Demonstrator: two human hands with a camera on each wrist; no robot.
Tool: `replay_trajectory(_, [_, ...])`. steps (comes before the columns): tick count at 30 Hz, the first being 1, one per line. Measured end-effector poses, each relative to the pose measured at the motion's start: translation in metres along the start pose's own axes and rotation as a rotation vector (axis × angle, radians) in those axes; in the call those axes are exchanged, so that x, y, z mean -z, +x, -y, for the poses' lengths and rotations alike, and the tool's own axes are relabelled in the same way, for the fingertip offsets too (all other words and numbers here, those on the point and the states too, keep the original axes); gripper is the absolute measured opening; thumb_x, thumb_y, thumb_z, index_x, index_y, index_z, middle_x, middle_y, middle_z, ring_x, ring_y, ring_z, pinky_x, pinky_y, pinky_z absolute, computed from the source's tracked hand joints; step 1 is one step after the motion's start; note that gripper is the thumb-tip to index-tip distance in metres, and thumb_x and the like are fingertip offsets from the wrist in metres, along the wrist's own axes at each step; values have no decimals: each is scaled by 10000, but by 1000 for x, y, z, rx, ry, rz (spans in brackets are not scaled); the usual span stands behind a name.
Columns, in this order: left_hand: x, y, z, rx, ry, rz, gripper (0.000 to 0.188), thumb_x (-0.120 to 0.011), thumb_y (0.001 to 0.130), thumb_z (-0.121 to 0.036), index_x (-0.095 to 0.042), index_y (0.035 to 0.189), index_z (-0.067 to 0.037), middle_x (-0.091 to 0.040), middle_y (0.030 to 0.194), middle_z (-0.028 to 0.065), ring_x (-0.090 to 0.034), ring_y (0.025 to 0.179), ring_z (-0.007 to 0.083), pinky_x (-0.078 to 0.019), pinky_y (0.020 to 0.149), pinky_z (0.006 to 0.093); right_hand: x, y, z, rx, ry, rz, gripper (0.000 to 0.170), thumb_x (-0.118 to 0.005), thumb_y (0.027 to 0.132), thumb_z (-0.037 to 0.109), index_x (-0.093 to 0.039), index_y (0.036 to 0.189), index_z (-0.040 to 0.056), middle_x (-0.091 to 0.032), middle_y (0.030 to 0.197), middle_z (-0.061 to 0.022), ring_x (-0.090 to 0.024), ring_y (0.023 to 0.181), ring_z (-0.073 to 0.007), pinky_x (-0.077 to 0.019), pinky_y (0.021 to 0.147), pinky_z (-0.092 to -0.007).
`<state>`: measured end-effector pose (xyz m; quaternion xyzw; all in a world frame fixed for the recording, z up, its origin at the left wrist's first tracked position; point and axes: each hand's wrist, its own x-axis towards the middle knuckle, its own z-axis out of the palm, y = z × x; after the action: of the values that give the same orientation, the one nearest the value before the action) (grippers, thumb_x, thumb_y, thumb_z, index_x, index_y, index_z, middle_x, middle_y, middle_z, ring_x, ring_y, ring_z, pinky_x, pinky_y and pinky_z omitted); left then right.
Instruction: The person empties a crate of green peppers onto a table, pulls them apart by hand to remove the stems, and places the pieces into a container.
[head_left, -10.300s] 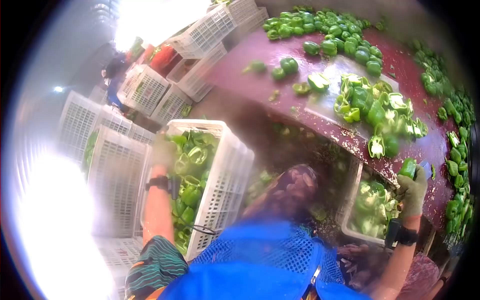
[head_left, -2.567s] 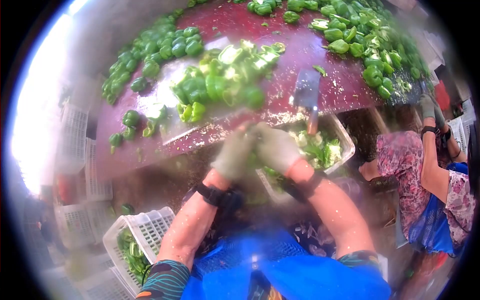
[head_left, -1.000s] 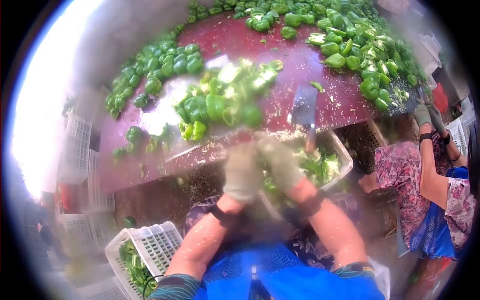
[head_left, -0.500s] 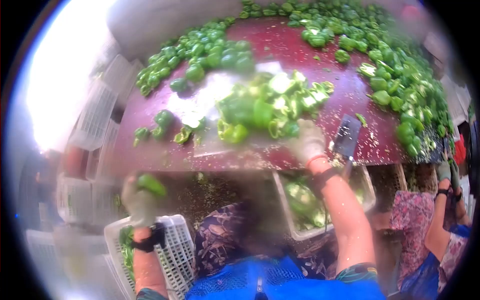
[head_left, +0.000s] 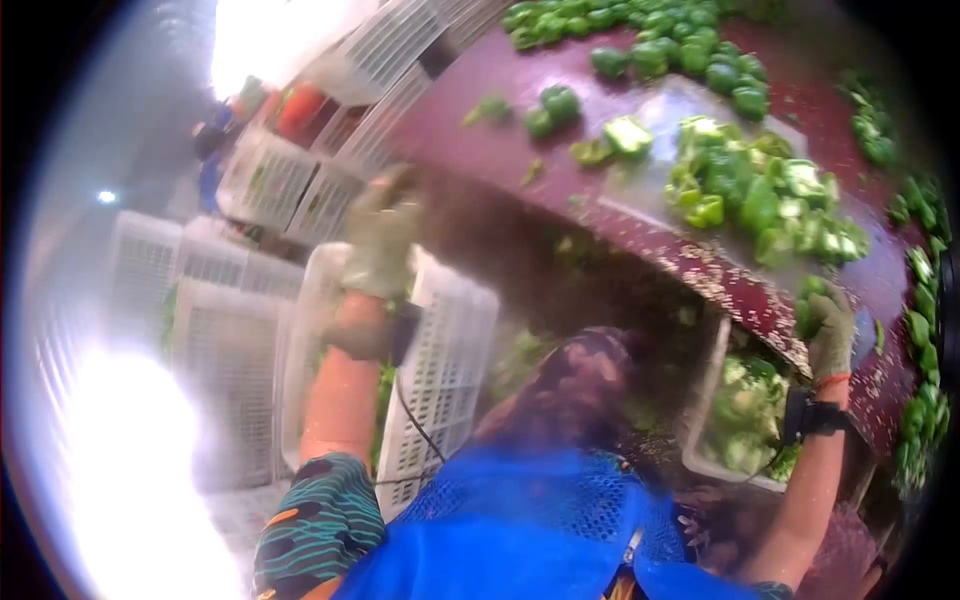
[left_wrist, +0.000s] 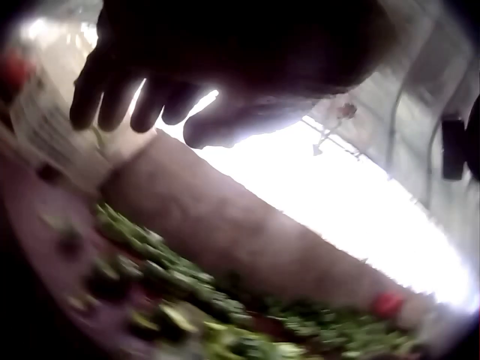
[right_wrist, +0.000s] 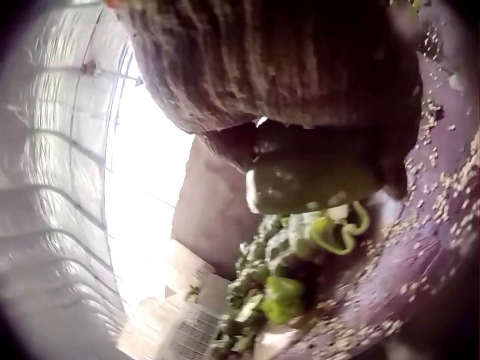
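Observation:
My gloved left hand (head_left: 383,235) is above the white crate (head_left: 450,340) of cut green peppers, holding nothing. In the left wrist view the dark left hand (left_wrist: 232,52) has its fingers apart and nothing between them. At the table's front edge, my gloved right hand (head_left: 832,335) grips a piece of green bell pepper (head_left: 806,305). The right wrist view shows that pepper piece (right_wrist: 315,180) under the fingers, its cut edge facing left. A heap of halved peppers (head_left: 750,195) lies on the table (head_left: 480,120) just beyond the right hand. The cleaver blade (head_left: 863,335) is partly hidden beside this hand.
A low crate (head_left: 700,440) with pale pepper cores stands under the table edge, left of the right forearm. More white crates (head_left: 225,370) are stacked at left. Whole peppers (head_left: 690,50) cover the table's far side. Seeds (head_left: 700,275) litter its front edge.
The head view has swung left. The left hand held a green pepper piece near the crate and is now without it. The right hand has gone from the cut heap to the table edge with a pepper piece.

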<state>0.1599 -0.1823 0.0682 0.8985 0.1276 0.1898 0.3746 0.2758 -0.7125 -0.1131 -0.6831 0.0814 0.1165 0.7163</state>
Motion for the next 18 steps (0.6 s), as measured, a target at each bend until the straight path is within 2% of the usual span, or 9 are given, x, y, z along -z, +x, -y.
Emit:
replay_trajectory(2, [-72,6,-15,-198,-454,519,401,-624,898,-95,-571,1270,45,-639,1186,123,-633,1056,208,-567,799,315,-35,-59,45,24,388,101,363,-568,895,191,-614,1211,16,-684,993,-93,-671,825,-164,-563,686,-283])
replay_trajectory(5, [-202,-24,-73,-657,-369,809,411,-585,950,-95,-516,1331,44,-633,1202,134,-632,1072,212,-587,794,333,-56,-109,68,-22,592,237,364,-568,937,298,-649,1128,-1,-702,1038,-113,-672,925,-189,-557,822,-327])
replay_trajectory(6, [-232,-44,-97,-628,-432,878,418,-584,959,-101,-502,1345,38,-632,1202,134,-633,1063,209,-588,799,335,-47,-117,67,62,411,283,334,-567,942,276,-647,1117,2,-700,1046,-105,-673,934,-198,-547,859,-313])
replay_trajectory(9, [-284,-92,-144,-211,-753,1145,452,-609,978,-173,-471,1375,-10,-627,1222,113,-628,1073,188,-572,867,326,-53,-146,53,388,160,37,302,-554,960,267,-643,1059,-4,-683,992,-86,-666,896,-178,-550,842,-319])
replay_trajectory(10, [-300,-105,-136,638,-1220,1358,492,-662,949,-178,-470,1375,-21,-627,1229,100,-622,1091,178,-562,891,318,-51,-138,34,419,48,-6,299,-552,963,269,-641,1054,-1,-682,979,-86,-665,884,-184,-551,829,-332])
replay_trajectory(12, [-317,-122,-115,-89,-784,1217,670,-797,781,-20,-475,1369,-39,-621,1242,83,-613,1119,164,-548,942,313,-44,-121,-7,346,-58,-107,286,-550,964,271,-638,1041,10,-681,959,-99,-668,859,-209,-554,802,-357])
replay_trajectory(13, [-313,-127,-116,-265,-635,1145,717,-814,741,18,-474,1369,-38,-619,1243,81,-613,1115,164,-548,950,315,-41,-118,-9,330,-250,-155,277,-550,962,272,-638,1033,19,-682,954,-116,-669,846,-230,-552,793,-369])
replay_trajectory(16, [-313,-127,-123,-335,-554,1127,760,-820,691,69,-489,1366,-38,-609,1260,75,-617,1104,172,-544,970,341,-32,-111,-1,424,-1241,-248,252,-550,956,277,-640,1006,47,-684,943,-176,-668,812,-301,-539,775,-402])
replay_trajectory(18, [-313,-120,-123,-330,-540,1081,562,-725,811,-76,-527,1336,-48,-616,1247,81,-627,1082,201,-552,940,386,-36,-114,16,242,-785,-435,153,-552,946,178,-628,973,48,-656,864,-220,-667,833,-356,-534,781,-429])
